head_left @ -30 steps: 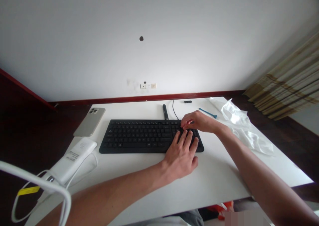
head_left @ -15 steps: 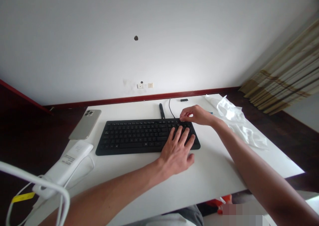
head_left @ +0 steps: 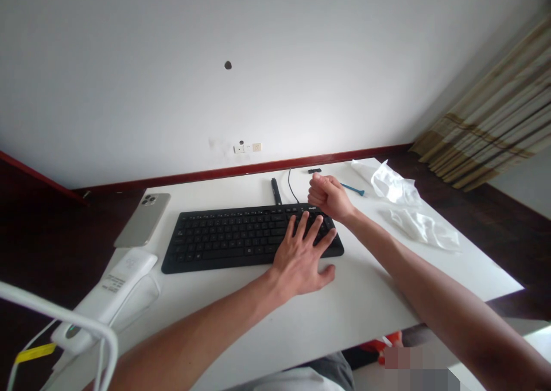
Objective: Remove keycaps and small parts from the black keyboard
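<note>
A black keyboard [head_left: 228,236] lies flat on the white table [head_left: 258,310]. My left hand [head_left: 301,253] rests on its right-hand part, fingers spread over the keys and thumb out past the front edge. Over the keyboard's back right edge my right hand [head_left: 327,196] is curled into a fist. Whatever may be inside those fingers is hidden. Just beyond the right hand is a thin blue stick-like tool [head_left: 353,189], partly covered by it. A small black piece [head_left: 314,171] sits behind the fist, and a black cable [head_left: 291,187] runs back from the keyboard.
A slim black pen-like item [head_left: 276,191] lies behind the keyboard. On the left are a phone [head_left: 146,221] and a white power strip [head_left: 107,296] with a white cord. Crumpled clear plastic [head_left: 398,187] spreads over the table's right side. A white tube [head_left: 60,308] crosses the lower left.
My right hand has lifted off the keyboard's back edge and closed from a loose pinch into a fist, uncovering more of the blue tool. The left hand stays on the keys, fingers spread slightly wider.
</note>
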A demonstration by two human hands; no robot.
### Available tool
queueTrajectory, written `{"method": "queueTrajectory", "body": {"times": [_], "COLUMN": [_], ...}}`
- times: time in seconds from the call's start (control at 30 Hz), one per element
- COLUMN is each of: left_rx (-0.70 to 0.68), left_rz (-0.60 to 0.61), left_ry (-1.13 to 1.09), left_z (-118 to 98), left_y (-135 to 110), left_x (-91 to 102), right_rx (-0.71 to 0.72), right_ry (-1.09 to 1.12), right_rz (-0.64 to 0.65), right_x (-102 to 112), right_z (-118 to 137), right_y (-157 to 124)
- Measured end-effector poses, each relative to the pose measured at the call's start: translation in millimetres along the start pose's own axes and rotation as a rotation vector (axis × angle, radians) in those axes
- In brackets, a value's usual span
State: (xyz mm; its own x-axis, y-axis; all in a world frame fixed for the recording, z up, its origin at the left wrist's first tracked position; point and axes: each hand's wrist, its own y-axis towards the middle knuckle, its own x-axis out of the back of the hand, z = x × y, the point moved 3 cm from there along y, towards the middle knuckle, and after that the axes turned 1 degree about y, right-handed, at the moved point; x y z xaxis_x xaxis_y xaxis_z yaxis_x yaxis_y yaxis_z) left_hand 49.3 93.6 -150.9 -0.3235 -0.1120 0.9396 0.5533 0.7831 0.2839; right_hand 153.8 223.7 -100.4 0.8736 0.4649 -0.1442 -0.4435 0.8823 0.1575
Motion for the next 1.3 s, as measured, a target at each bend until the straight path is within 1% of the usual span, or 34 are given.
{"method": "queueTrajectory", "body": {"times": [0.07,0.17,0.2,0.27,0.33,0.4,0.47,0.53,0.57,0.63,0.7,0.73,0.77,0.9,0.97,1.07,1.13,1.17,1.23,1.3], "left_rx": [-0.002,-0.009,-0.012,-0.011,-0.004,-0.001,-0.005,-0.009,-0.009,-0.012,-0.019,-0.020,-0.020,-0.007,-0.004,-0.008,-0.015,-0.017,-0.016,-0.011], "left_rz": [0.001,0.003,0.003,0.003,0.007,0.010,0.009,0.005,0.004,0.007,0.014,0.018,0.020,0.014,0.006,0.003,0.005,0.005,0.002,0.002], "left_ry": [0.003,0.007,0.009,0.011,0.009,0.006,0.006,0.011,0.015,0.023,0.030,0.032,0.036,0.057,0.061,0.046,0.035,0.031,0.025,0.021], "left_z": [0,0,0,0,0,1,1,1,0,-1,-3,-4,-5,-8,-7,-5,-4,-3,-3,-2], "left_y": [0,0,0,0,0,0,0,0,0,0,-1,-2,-2,-5,-6,-5,-4,-4,-3,-3], "left_x": [0.3,1.4,1.6,1.6,0.6,-1.0,-2.3,-2.5,-2.1,-0.6,1.3,2.1,2.7,2.8,2.4,2.2,2.2,2.2,2.1,1.8], "right_rx": [-0.050,-0.095,-0.127,-0.228,-0.279,-0.265,-0.207,-0.113,-0.056,0.071,0.173,0.196,0.201,0.188,0.206,0.249,0.300,0.329,0.364,0.343], "right_ry": [0.134,0.208,0.200,0.134,0.043,0.024,0.020,-0.049,-0.134,-0.408,-0.735,-0.829,-0.867,-0.855,-0.928,-1.101,-1.191,-1.222,-1.273,-1.320], "right_rz": [0.024,0.058,0.091,0.206,0.271,0.298,0.272,0.172,0.099,-0.061,-0.172,-0.202,-0.235,-0.398,-0.481,-0.571,-0.578,-0.548,-0.432,-0.303], "right_x": [-7,-13,-16,-23,-30,-35,-35,-27,-20,-1,19,29,38,69,79,90,95,96,96,93], "right_z": [6,12,10,-2,-16,-24,-25,-22,-20,-17,-18,-20,-22,-29,-28,-28,-30,-32,-39,-47], "right_y": [1,1,1,1,2,5,8,12,13,14,15,15,16,20,21,22,24,25,28,30]}}
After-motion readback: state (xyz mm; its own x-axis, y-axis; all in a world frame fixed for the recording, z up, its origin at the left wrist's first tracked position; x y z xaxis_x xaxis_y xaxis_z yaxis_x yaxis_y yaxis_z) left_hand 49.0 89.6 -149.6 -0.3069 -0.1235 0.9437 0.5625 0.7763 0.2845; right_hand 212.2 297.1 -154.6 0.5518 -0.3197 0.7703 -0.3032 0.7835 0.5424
